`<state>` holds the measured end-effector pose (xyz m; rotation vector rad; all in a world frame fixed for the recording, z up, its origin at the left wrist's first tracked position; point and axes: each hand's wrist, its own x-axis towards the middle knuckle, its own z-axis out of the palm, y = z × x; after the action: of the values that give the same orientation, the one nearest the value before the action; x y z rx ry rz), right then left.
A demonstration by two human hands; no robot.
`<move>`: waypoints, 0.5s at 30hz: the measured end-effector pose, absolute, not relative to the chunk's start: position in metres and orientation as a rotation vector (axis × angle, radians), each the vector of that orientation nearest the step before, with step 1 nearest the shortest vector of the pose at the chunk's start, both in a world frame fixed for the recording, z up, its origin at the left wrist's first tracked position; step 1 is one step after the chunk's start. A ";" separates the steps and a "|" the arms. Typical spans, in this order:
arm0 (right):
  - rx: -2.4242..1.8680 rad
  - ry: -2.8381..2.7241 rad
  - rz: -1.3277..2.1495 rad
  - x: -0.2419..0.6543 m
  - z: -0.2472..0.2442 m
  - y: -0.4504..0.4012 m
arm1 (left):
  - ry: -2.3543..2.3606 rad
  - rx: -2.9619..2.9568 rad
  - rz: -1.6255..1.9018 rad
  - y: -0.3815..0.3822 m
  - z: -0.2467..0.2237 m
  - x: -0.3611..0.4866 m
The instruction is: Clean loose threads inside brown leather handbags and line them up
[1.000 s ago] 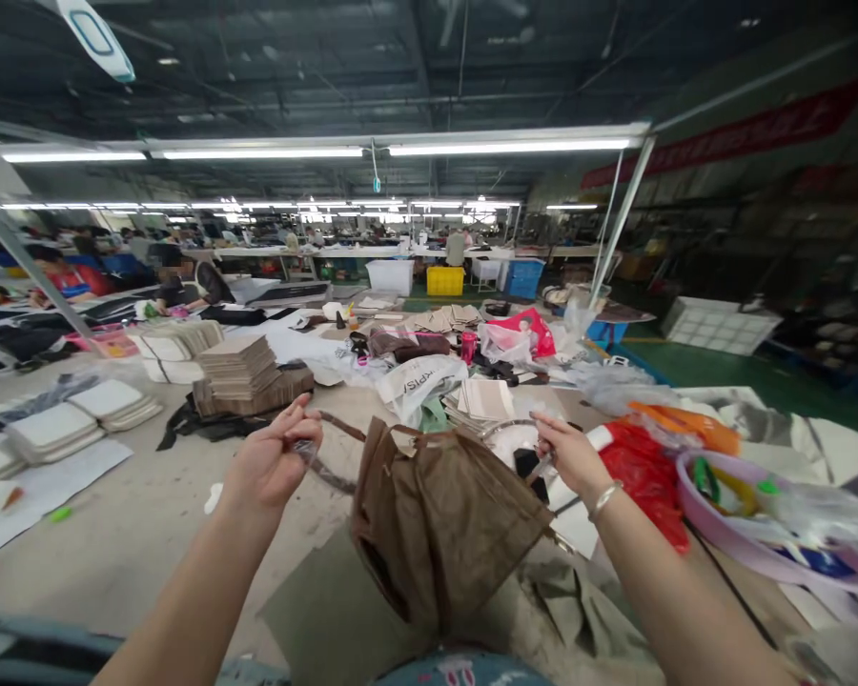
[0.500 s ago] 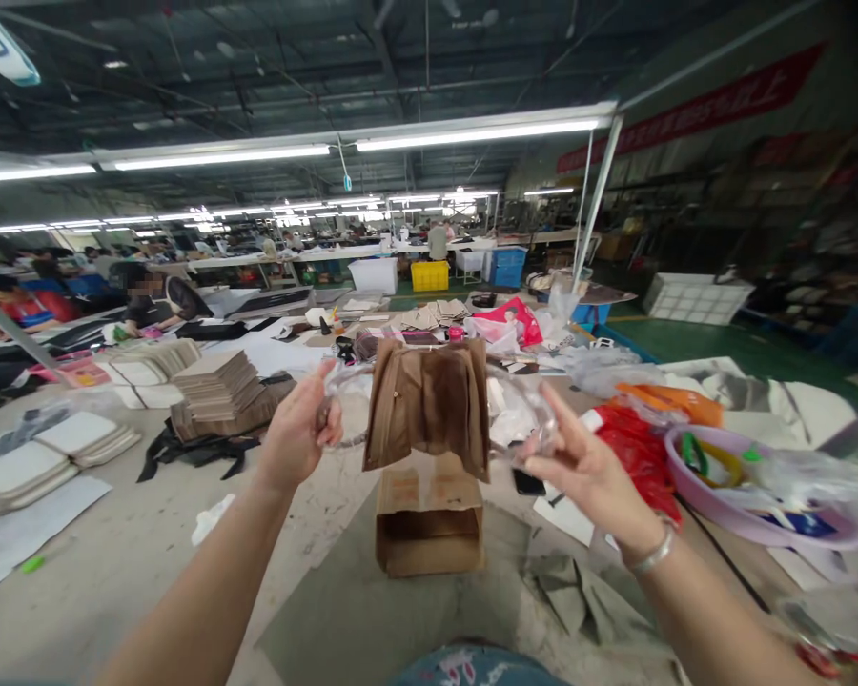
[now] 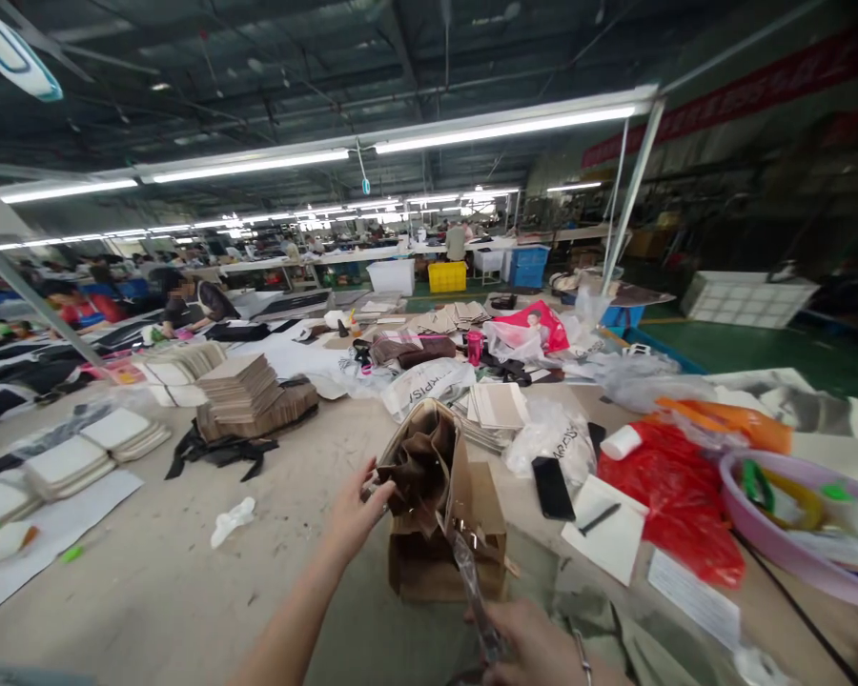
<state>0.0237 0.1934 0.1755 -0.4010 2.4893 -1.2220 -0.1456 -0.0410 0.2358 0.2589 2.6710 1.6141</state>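
Observation:
A brown fabric piece with folds [image 3: 423,467] stands tilted on an open cardboard box [image 3: 487,510] at the centre. My left hand [image 3: 361,505] is at its left side, thumb and fingers gripping its edge. My right hand [image 3: 525,643], low in the view and partly blurred, is closed around a clear plastic strip [image 3: 470,581] that runs up to the lower edge of the brown piece. A bracelet shows on the right wrist. The box opening faces me, over a grey-green sheet [image 3: 372,624].
Stacked beige boards [image 3: 237,386] and black straps [image 3: 221,453] lie left. Rightward are a black phone [image 3: 552,488], a white pad with a pen [image 3: 604,534], red plastic [image 3: 664,495] and a purple basin [image 3: 747,510]. People work at the far left.
Both hands came in and down from their spread position beside the brown piece. The left now grips its edge; the right moved down, holding clear plastic. The piece turned, and the view shifted.

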 end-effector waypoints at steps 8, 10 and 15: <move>-0.422 2.550 -1.094 0.021 0.236 0.235 | 2.791 0.481 1.397 0.001 0.238 -0.164; -0.360 2.788 -1.063 0.008 0.265 0.243 | 2.750 0.539 1.423 0.002 0.237 -0.163; -0.659 3.260 -0.976 -0.061 0.322 0.227 | 2.693 0.573 1.407 0.000 0.233 -0.165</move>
<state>-0.0608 0.2266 0.3218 -0.6588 3.2600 -0.9758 -0.1652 0.0003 0.2332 0.5732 2.6934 1.4074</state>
